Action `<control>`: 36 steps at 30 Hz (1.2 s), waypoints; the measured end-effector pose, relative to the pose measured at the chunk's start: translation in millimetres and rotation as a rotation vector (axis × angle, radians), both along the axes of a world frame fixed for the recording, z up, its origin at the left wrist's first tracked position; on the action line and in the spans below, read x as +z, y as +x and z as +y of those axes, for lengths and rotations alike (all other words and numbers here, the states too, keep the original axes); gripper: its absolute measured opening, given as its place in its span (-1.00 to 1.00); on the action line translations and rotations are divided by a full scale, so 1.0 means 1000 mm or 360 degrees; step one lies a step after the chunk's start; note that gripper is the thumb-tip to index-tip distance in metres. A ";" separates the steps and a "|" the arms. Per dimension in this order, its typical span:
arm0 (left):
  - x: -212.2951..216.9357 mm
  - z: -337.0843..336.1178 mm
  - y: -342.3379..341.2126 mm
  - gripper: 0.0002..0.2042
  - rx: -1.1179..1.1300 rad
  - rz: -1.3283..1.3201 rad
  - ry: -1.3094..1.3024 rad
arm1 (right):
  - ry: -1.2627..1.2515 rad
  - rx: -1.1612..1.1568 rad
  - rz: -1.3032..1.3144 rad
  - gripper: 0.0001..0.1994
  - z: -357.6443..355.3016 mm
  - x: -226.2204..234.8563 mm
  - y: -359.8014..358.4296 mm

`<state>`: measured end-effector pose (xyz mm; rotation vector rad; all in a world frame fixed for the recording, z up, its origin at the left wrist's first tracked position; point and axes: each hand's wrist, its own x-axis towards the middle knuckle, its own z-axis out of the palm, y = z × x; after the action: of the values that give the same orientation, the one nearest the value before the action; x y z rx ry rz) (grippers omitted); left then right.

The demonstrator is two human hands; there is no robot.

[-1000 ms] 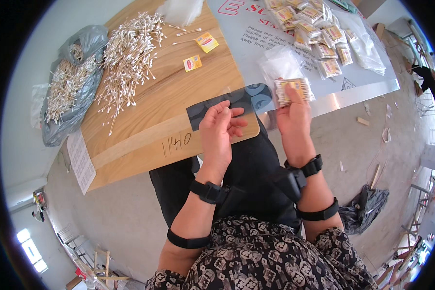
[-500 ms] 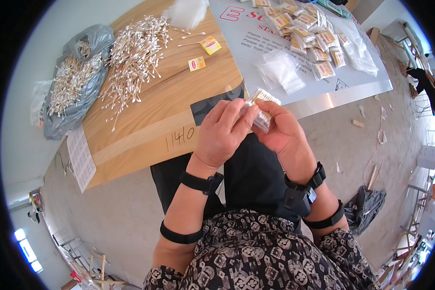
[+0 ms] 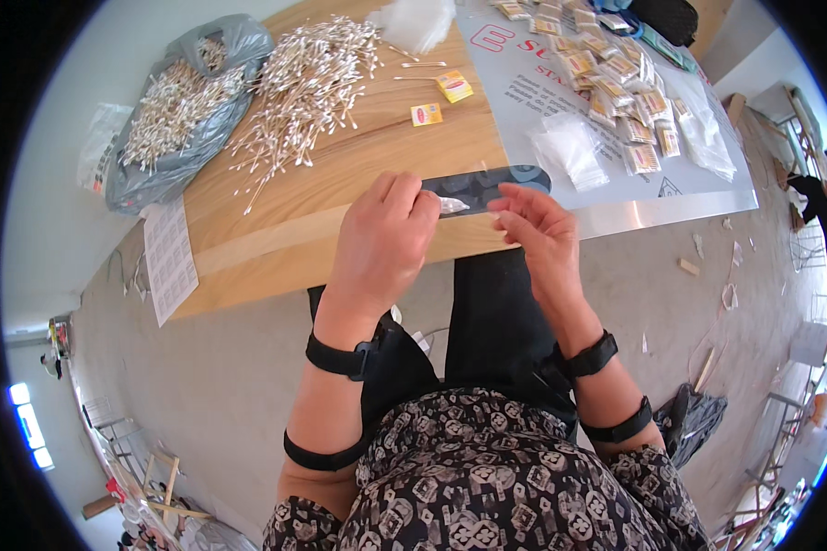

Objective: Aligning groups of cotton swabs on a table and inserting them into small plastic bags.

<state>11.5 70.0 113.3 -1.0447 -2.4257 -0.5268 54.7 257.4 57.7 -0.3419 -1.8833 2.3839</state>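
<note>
Over the table's near edge, my left hand [image 3: 386, 243] is closed round a small clear bag of cotton swabs [image 3: 452, 205]. Only the bag's whitish end shows past the fingers; the rest is hidden. To its right, my right hand [image 3: 544, 234] is apart from the bag. Its thumb and fingertips are drawn together in a pinch, and whatever is between them is too small to name. Beyond the hands lie small yellow printed cards [image 3: 425, 114] and a big loose pile of cotton swabs [image 3: 312, 78].
A grey plastic bag [image 3: 239, 41] of swabs sits at the left. Packed swab bags [image 3: 616, 69] are heaped at the far right, with flat clear bags [image 3: 572, 151] nearer. A printed sheet [image 3: 170, 257] hangs over the table's left edge. Dark tape [image 3: 478, 186] lies beneath my hands.
My hands have parted: the left moved left with the swab bag, the right moved right off it. The view has shifted, so the table sits further right and higher.
</note>
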 end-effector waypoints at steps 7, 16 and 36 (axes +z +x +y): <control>-0.022 -0.009 0.003 -0.85 0.0036 -0.0151 -0.0063 | 0.0705 0.0249 0.0532 -0.75 -0.031 0.001 -0.015; -0.071 -0.018 0.005 -0.92 0.0145 -0.1369 0.1421 | 0.0483 0.0343 0.0376 -0.91 -0.029 -0.015 -0.026; -0.057 -0.015 -0.007 -0.98 0.0368 -0.1810 0.1496 | 0.0418 0.0328 0.0046 -0.91 -0.040 -0.013 -0.033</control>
<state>4.2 55.4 56.6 0.0286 -2.4262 -2.3252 21.6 217.1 44.3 -0.0964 -2.2820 2.1999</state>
